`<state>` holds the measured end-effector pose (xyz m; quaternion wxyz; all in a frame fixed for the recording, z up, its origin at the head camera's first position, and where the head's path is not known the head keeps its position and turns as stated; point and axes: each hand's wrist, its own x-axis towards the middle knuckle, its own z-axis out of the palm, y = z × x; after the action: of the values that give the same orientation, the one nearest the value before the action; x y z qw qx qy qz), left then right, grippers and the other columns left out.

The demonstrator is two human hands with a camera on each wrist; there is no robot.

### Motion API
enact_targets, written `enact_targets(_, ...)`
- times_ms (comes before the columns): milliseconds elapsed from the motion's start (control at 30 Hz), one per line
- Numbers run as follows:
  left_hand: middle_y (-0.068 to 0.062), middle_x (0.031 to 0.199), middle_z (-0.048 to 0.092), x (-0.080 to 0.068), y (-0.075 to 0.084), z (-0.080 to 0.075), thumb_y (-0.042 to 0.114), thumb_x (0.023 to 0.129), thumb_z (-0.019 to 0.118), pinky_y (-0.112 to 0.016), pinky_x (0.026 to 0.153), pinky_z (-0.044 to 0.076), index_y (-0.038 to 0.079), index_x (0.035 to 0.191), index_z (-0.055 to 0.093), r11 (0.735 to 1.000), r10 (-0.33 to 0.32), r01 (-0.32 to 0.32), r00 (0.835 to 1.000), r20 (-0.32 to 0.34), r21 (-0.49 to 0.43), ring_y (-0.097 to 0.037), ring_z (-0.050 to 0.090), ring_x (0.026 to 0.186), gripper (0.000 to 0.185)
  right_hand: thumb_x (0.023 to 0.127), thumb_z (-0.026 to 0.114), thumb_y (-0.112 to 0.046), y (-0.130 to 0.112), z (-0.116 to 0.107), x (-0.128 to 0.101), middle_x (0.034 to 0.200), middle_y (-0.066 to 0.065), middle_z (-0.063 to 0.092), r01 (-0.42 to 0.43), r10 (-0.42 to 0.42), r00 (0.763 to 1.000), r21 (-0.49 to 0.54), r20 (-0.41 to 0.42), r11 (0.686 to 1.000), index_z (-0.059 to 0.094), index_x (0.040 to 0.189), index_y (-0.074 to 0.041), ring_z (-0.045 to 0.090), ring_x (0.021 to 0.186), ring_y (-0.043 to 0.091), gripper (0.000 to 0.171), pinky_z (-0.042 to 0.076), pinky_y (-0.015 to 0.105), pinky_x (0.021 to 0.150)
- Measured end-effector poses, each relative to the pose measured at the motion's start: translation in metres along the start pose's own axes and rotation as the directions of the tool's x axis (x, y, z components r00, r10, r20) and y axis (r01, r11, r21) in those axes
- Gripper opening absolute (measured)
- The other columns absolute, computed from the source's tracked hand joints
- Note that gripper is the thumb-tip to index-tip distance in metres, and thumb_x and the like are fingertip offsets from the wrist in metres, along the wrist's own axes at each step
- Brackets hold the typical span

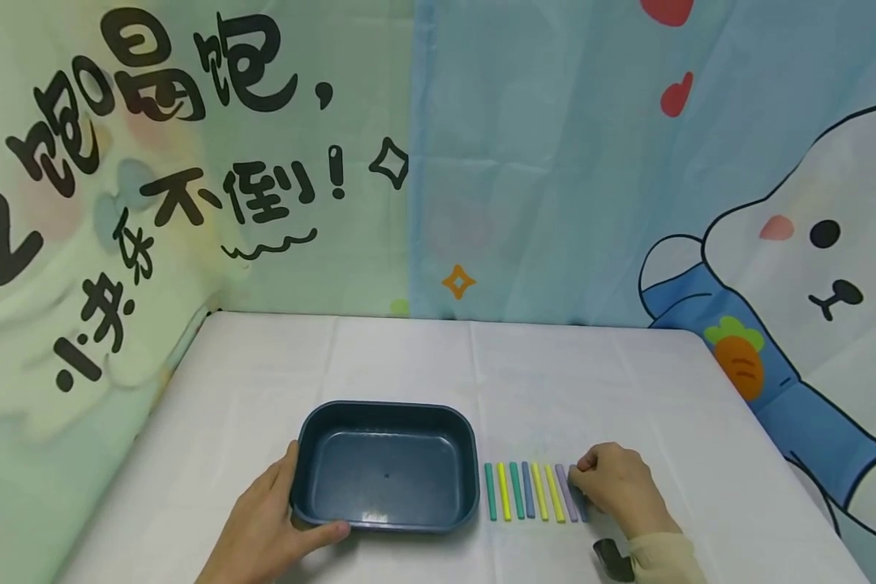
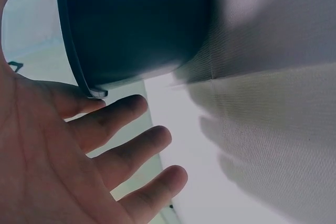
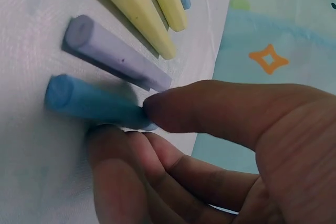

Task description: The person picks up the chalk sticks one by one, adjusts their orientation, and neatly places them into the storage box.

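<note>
A dark blue tray (image 1: 387, 519) stands empty on the white table. My left hand (image 1: 281, 515) rests against its near-left corner, thumb along the front rim. In the left wrist view that hand (image 2: 105, 145) has straight, spread fingers beside the tray wall (image 2: 131, 24). Right of the tray lies a row of coloured sticks (image 1: 526, 491) in green, yellow, blue and purple. My right hand (image 1: 584, 474) is at the row's right end. Up close, its thumb and fingers (image 3: 173, 108) pinch the light blue stick (image 3: 84, 100), which still lies on the cloth next to the purple stick (image 3: 113, 51).
A white cloth covers the table (image 1: 423, 365). Printed cartoon backdrops hang close behind it and along the left edge. Yellow sticks (image 3: 139, 9) lie just past the purple one. Bare cloth stretches behind the tray and to the right of the row.
</note>
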<state>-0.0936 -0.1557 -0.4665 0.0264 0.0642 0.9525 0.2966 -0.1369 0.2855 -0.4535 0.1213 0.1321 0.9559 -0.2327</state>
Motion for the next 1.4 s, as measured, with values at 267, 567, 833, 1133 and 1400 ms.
enact_targets(267,-0.02,0.153,0.044,0.0,-0.001,0.0,0.081,0.068,0.073,-0.057,0.107,0.042,0.003,0.16,0.025,1.0,0.002,-0.002,1.0,-0.005,-0.015,-0.039,0.046,0.137,0.13,0.086,0.069,-0.015,0.002,-0.001,0.003,0.076,0.006,0.065,0.019,-0.019,1.0,-0.015,-0.02,1.0,0.072,0.093,0.005,0.058,0.068,0.021,0.021,0.049,0.033,0.056)
enact_targets(567,-0.02,0.154,0.043,0.004,0.0,0.005,0.086,0.066,0.069,-0.056,0.107,0.042,0.004,0.161,0.024,1.0,0.0,0.0,1.0,-0.008,-0.019,-0.038,0.045,0.137,0.133,0.088,0.069,-0.017,0.01,-0.007,0.009,0.081,0.007,0.066,0.001,-0.001,0.999,0.003,-0.037,1.0,0.071,0.097,0.006,0.058,0.075,0.023,0.025,0.05,0.036,0.063)
enact_targets(833,-0.021,0.152,0.045,0.002,-0.002,0.002,0.083,0.068,0.071,-0.056,0.106,0.043,0.001,0.16,0.025,1.0,0.019,-0.019,1.0,-0.015,-0.001,-0.038,0.047,0.136,0.131,0.089,0.07,-0.018,0.006,-0.006,0.011,0.082,0.004,0.068,0.04,-0.037,0.998,0.071,-0.051,0.997,0.071,0.101,0.005,0.059,0.076,0.02,0.026,0.052,0.035,0.064)
enact_targets(1133,-0.019,0.147,0.05,0.003,-0.002,0.003,0.085,0.066,0.07,-0.053,0.105,0.045,0.003,0.16,0.025,1.0,0.004,-0.004,1.0,-0.003,0.005,-0.035,0.051,0.132,0.132,0.092,0.069,-0.021,-0.006,-0.005,0.006,0.087,0.004,0.074,0.067,-0.051,0.996,0.237,-0.075,0.969,0.07,0.109,0.003,0.065,0.069,0.014,0.03,0.054,0.031,0.059)
enact_targets(1400,-0.019,0.144,0.052,0.002,-0.001,0.0,0.08,0.068,0.074,-0.05,0.103,0.047,-0.001,0.158,0.026,0.999,0.041,-0.041,0.999,-0.023,0.026,-0.033,0.053,0.128,0.131,0.093,0.072,-0.033,-0.021,-0.001,0.001,0.087,0.004,0.072,0.074,-0.059,0.997,0.394,-0.05,0.916,0.069,0.118,0.002,0.066,0.071,0.018,0.043,0.053,0.033,0.065)
